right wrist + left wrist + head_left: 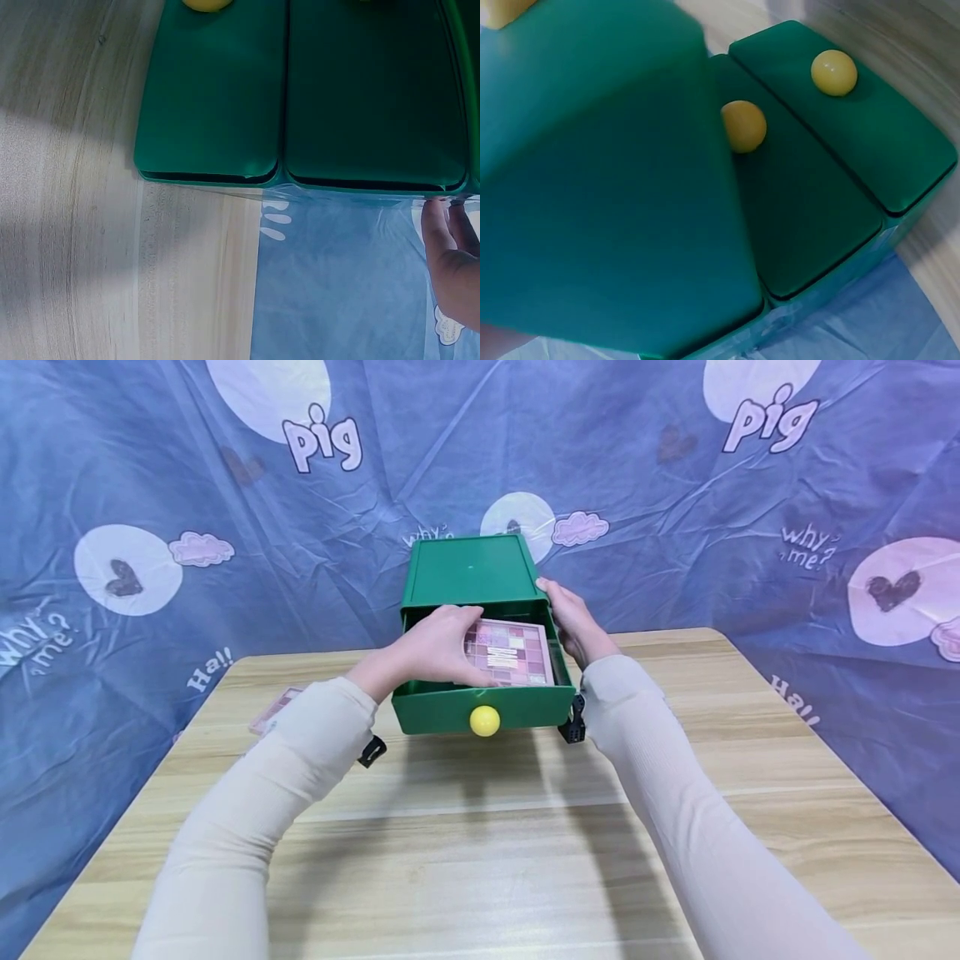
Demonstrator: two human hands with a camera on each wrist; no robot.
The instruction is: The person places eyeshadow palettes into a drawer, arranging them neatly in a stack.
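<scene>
An eyeshadow palette [527, 653] with a clear lid lies tilted in the pulled-out top drawer [435, 710] of a green drawer cabinet [472, 564]. Across the palette's left part, my left hand [435, 647] grips it, thumb at the near edge and fingers at the far one. My right hand [573, 622] rests against the cabinet's right side. Its fingers [437, 232] touch that side in the right wrist view. A yellow round knob [484, 721] sits on the drawer's front. The drawer's underside and front fill much of the left wrist view, hiding the left hand's grip.
Another palette [276, 708] lies on the wooden table [465, 860] at the left, partly behind the left sleeve. Two closed lower drawers [885, 127] with yellow knobs show below the open one. A blue printed cloth [315, 552] hangs behind the table.
</scene>
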